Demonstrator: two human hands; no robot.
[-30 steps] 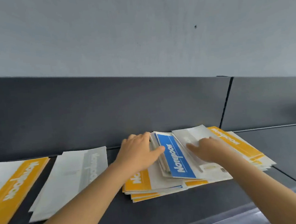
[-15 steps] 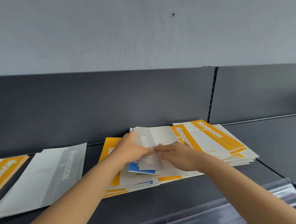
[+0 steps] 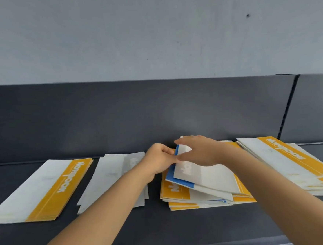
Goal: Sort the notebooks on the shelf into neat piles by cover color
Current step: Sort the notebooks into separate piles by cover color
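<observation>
while under right hand (image 3: 199, 153), grey notebook (image 3: 214, 178) uppermost

You had what read as "Notebook" in white letters running along the orange band of the far-left notebook (image 3: 52, 189), and same on the right pile's top notebook (image 3: 285, 151). The gray-band notebook (image 3: 208, 176) only showed "No".

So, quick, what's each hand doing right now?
Left hand: pinches the blue notebook at its edge.
Right hand: grips the grey notebook on top.
</observation>
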